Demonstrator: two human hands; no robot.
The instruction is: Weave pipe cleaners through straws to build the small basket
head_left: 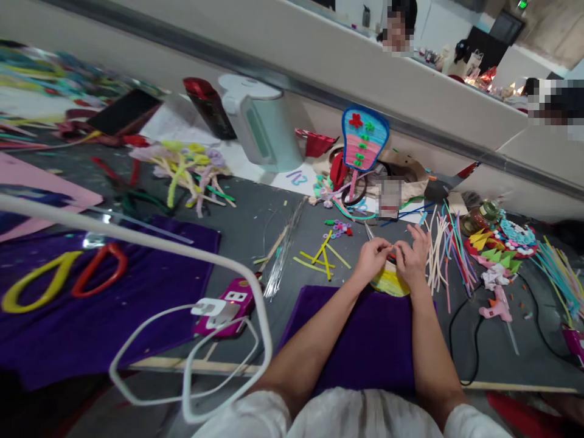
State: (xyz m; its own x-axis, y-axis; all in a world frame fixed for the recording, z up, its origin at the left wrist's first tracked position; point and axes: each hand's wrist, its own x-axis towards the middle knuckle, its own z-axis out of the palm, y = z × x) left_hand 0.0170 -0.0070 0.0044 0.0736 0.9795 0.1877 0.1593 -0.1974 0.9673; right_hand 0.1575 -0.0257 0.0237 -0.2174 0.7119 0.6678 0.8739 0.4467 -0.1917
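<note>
- White thick cable (pixel 265 322): one, looped nearest the camera.
- Left hand (pixel 374 260) and right hand (pixel 413 263): thumb and index fingers pinched closed, tips nearly meeting; right's other fingers raised. Whatever they grip is too small to tell.
- Yellow rounded craft panel (pixel 391 285): one, beneath the hands, by the purple cloth's far edge.
- Step, judged: fine fingertip shaping or joining. Next move calls for a light, steady pinch.
- Grey surface (pixel 255 213) counts: short yellow strips (pixel 327 265), about five; purple cloths (pixel 365 347), two; pink glue gun (pixel 495 311), one.
</note>
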